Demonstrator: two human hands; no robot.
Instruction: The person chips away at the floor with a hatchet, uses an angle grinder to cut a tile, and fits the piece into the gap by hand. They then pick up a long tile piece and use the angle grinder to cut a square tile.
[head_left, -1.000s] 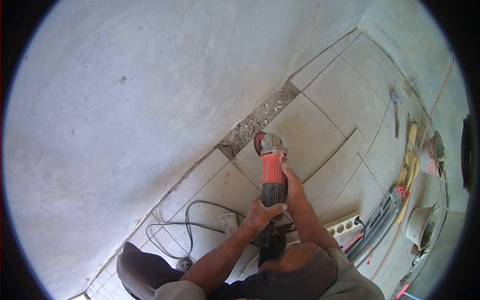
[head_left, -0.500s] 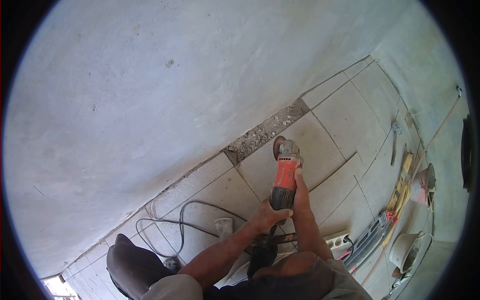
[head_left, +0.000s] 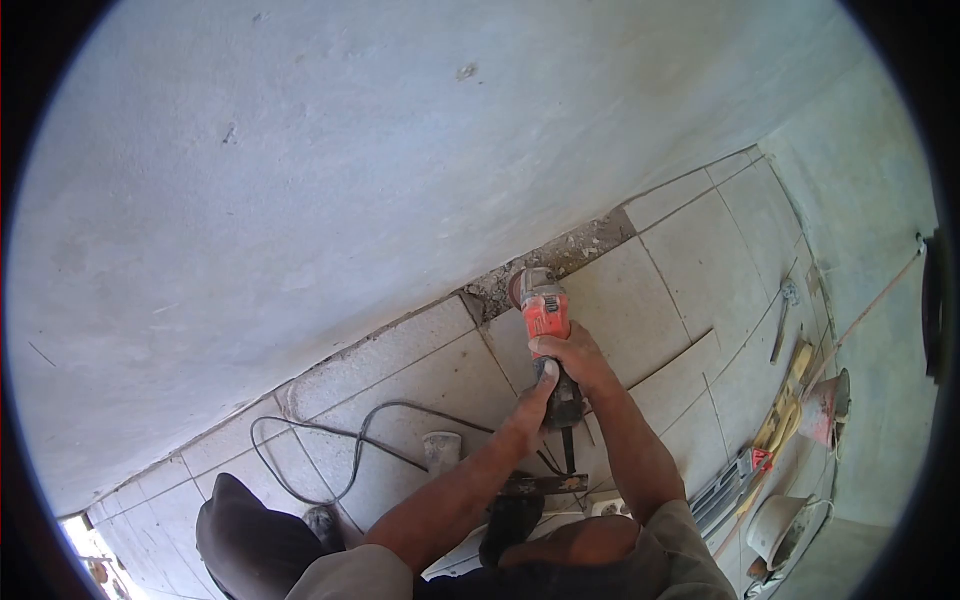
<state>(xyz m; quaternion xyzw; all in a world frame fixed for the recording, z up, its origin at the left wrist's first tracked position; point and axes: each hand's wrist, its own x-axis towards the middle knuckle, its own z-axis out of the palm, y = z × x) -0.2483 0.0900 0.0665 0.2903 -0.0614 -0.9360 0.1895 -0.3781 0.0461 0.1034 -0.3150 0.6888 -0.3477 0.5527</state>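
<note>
I hold a red and black angle grinder [head_left: 543,312] with both hands. My right hand [head_left: 572,360] wraps its body from above. My left hand [head_left: 530,405] grips the rear of the handle just behind. The grinder's disc end sits at the edge of a rubble-filled gap [head_left: 560,258] where a floor tile strip is absent along the base of the grey wall [head_left: 330,190]. The black power cord [head_left: 330,440] loops over the tiles to my left.
Grey floor tiles [head_left: 690,250] run to the right. Along the far right lie a hammer [head_left: 781,318], a spirit level [head_left: 720,492], yellow strips, a red bucket [head_left: 820,410] and a white bucket [head_left: 775,528]. My knee [head_left: 250,540] is at the lower left.
The grinder has moved forward and left toward the wall gap. My right hand has shifted up over the red body, and my view has tilted so the floor sits lower.
</note>
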